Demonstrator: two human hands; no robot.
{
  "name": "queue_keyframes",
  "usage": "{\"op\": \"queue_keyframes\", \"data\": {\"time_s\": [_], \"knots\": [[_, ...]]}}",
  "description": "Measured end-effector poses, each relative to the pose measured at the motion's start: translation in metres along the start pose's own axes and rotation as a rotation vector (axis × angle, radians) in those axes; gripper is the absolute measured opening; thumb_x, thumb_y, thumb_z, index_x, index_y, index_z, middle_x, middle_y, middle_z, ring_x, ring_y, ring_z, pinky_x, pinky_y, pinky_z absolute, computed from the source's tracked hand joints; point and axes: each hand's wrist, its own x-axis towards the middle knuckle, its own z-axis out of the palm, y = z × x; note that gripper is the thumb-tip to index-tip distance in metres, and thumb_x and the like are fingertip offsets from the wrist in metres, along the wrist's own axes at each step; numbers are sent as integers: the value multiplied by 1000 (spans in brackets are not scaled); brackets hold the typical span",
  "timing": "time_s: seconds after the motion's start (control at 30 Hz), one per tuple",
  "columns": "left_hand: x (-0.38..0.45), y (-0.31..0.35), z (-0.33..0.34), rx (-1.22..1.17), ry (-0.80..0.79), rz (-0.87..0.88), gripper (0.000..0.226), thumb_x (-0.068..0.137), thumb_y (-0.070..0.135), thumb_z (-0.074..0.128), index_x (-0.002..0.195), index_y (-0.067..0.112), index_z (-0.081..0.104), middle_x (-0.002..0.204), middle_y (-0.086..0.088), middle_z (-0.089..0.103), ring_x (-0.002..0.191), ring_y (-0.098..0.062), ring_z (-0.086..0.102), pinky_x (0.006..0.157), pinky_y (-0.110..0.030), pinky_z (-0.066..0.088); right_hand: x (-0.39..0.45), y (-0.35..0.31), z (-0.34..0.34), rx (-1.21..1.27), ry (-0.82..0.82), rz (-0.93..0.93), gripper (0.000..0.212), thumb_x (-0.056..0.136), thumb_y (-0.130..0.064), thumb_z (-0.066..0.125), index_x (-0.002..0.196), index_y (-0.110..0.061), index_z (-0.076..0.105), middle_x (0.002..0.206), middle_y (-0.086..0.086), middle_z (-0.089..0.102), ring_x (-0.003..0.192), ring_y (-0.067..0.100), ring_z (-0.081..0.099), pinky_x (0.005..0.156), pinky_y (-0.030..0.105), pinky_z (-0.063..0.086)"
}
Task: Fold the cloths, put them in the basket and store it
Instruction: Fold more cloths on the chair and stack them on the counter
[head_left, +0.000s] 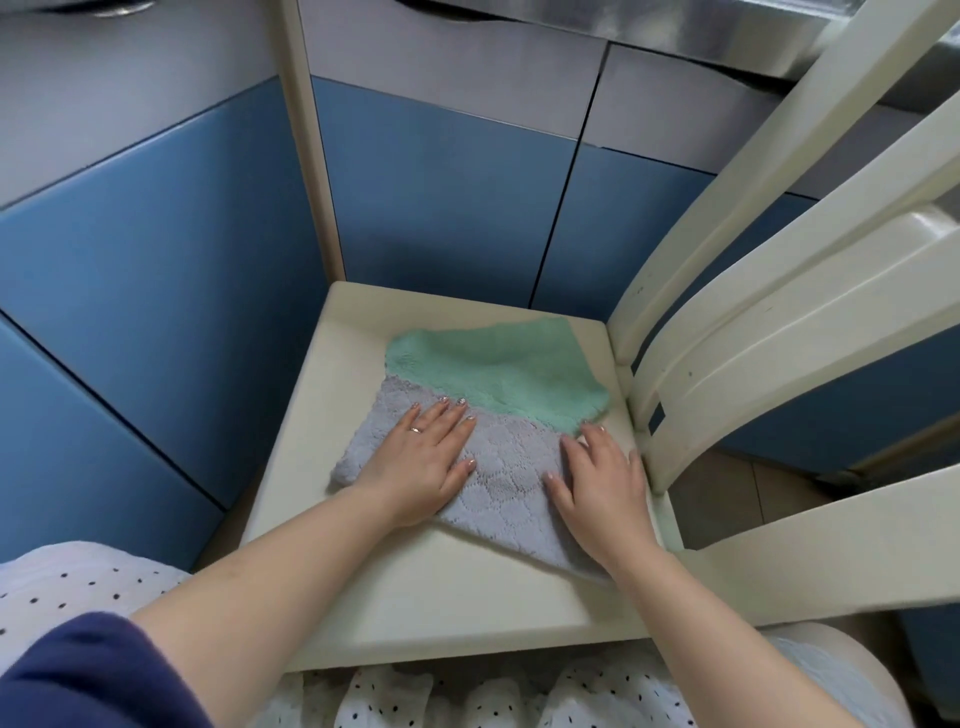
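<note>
A single wide-angle view looks from the person's head forward and steeply down, close over a cream chair seat (415, 587) that fills the middle of the picture. Both forearms enter from the near edge, the left hand (421, 462) and right hand (605, 488) lying near the centre, within arm's reach of the lens. The far part takes in blue cabinet doors (441, 208), the right side the chair back (779, 322), its straight slats bowed by the lens.
</note>
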Motion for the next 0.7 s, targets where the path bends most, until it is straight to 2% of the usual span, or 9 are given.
{"op": "queue_keyframes", "data": {"time_s": [0.07,0.1,0.2,0.3,0.37,0.5,0.57,0.63,0.7], "knots": [[1,-3,-5,-85,17,24,84,78,57,-1,149,18,22,158,-2,16,146,-18,9,117,-33,-1,17,-14,-8,183,214,-49,53,85,-44,41,122,-11,59,132,11,54,123,31,49,103,43,35],[-3,-3,-7,-168,72,19,80,81,56,8,146,16,30,155,-2,25,144,-18,17,116,-30,4,27,-24,-13,253,218,-77,49,85,-40,46,120,-9,62,126,10,58,118,30,52,99,39,37],[-20,2,-14,-493,262,-80,55,88,43,34,129,14,55,134,-2,54,127,-17,44,107,-20,23,61,-52,-23,183,-38,-105,43,88,-39,56,124,-15,58,123,7,57,117,28,50,95,36,39],[-41,1,-20,-723,325,-223,32,92,27,51,122,17,59,123,3,58,118,-11,50,103,-24,36,85,-69,-27,39,-254,-94,37,83,-46,61,110,-21,63,114,6,58,110,28,53,86,35,45],[-49,0,-22,-784,336,-289,28,93,21,54,120,20,60,119,8,57,112,-6,52,99,-21,39,91,-68,-27,18,-288,-91,35,81,-44,65,108,-22,64,112,6,59,107,27,54,86,35,47],[-59,-3,-23,-927,393,-417,24,93,18,54,115,25,60,113,14,58,105,1,54,84,-1,37,91,-68,-34,72,-286,-188,19,82,-37,65,89,-23,54,99,4,58,93,25,54,77,34,47],[-63,-3,-25,-1033,454,-489,16,93,15,54,103,26,61,105,11,63,99,-2,58,80,-6,41,83,-66,-45,76,-248,-281,20,86,-32,59,84,-21,43,88,1,55,81,24,50,67,34,43],[-70,0,-27,-1145,505,-582,10,92,14,55,89,21,61,91,3,66,89,-12,62,79,-19,48,72,-63,-60,87,-187,-385,21,90,-30,54,86,-20,36,76,-2,49,72,26,44,58,34,35],[-79,5,-30,-1279,493,-655,11,93,14,54,84,15,59,85,-4,65,84,-19,62,78,-31,53,60,-63,-80,131,-134,-504,23,92,-28,53,88,-19,32,63,-7,40,64,26,38,51,30,28]]}}
